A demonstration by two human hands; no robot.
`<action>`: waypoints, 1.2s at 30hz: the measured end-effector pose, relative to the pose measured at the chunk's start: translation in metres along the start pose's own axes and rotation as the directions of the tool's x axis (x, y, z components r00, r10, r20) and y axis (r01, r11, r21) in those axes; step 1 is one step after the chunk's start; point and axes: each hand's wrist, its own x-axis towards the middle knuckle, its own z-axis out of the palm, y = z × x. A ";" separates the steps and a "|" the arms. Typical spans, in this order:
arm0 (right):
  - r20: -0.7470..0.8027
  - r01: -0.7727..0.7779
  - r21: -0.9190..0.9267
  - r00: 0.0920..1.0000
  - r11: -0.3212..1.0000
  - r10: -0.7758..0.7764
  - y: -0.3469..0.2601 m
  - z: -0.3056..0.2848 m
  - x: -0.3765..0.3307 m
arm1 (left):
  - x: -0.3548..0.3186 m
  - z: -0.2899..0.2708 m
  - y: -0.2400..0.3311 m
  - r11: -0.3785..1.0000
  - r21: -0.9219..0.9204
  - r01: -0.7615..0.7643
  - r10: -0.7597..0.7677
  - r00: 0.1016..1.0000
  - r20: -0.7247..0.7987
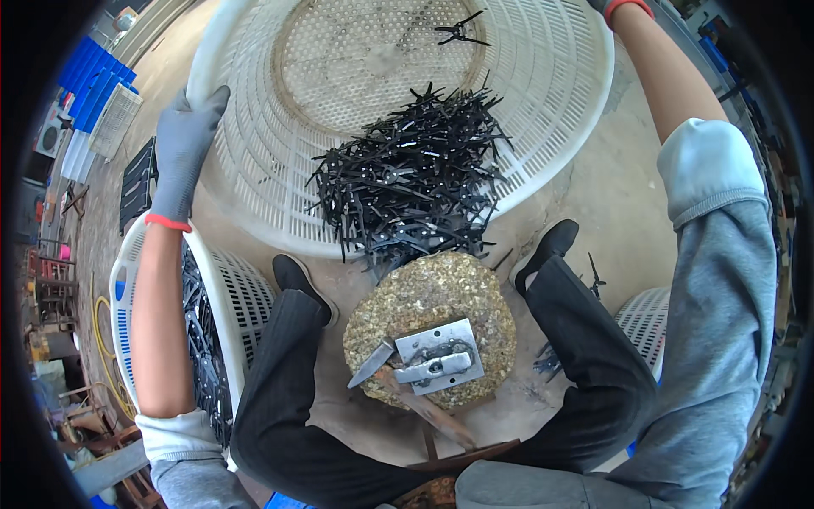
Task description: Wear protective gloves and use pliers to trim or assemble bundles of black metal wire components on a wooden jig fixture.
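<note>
My left hand (184,140), in a grey glove with a red cuff, is closed around the left rim of a large white plastic basket (246,182). My right hand (617,7) is at the basket's far right rim, mostly cut off by the picture's top edge, its fingers hidden. The basket leans toward me. A heap of black plier-like metal parts (415,170) lies against its near side and spills over the rim toward a round stone-like block (407,293). One more black part (462,32) sits on the basket's bottom.
On the block rest a metal plate with a fixture (438,356) and a hammer (370,363) with a wooden handle. A white basket of black parts (242,297) stands by my left leg, another white basket (644,322) by my right. Blue crates (93,81) stand far left.
</note>
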 end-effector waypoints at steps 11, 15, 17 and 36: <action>-0.068 -0.204 -0.509 0.978 0.836 0.197 -0.066 0.024 -0.015 | -0.053 -0.023 -0.026 0.971 -0.236 -0.050 0.003 0.981 -0.194; -0.076 -0.083 -0.547 0.996 0.833 0.049 -0.111 0.040 -0.030 | -0.073 -0.031 -0.073 0.948 -0.312 -0.065 -0.014 0.970 -0.243; -0.109 -0.016 -0.537 0.993 0.844 -0.050 -0.130 0.039 -0.050 | -0.084 -0.040 -0.079 0.928 -0.372 -0.033 -0.030 0.986 -0.163; -0.520 -0.215 -0.511 0.849 0.833 -0.100 -0.215 -0.013 -0.256 | -0.129 -0.036 -0.001 0.873 -0.347 -0.343 0.286 0.936 -0.206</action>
